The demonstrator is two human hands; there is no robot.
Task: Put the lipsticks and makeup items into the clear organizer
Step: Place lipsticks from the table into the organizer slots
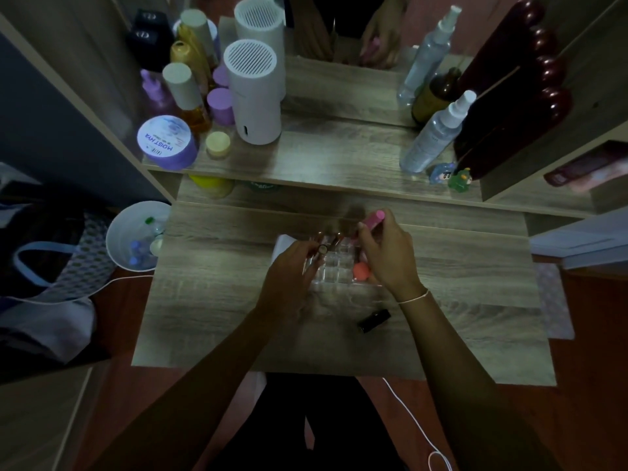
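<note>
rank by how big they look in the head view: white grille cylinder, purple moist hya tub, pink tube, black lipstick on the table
1. white grille cylinder
2. purple MOIST HYA tub
3. and 4. pink tube and black lipstick: they look alike, and the right hand hides part of the tube.

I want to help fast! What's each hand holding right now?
Left hand: closed on a brownish lipstick tube over the clear organizer.
Right hand: closed on a pink tube.
</note>
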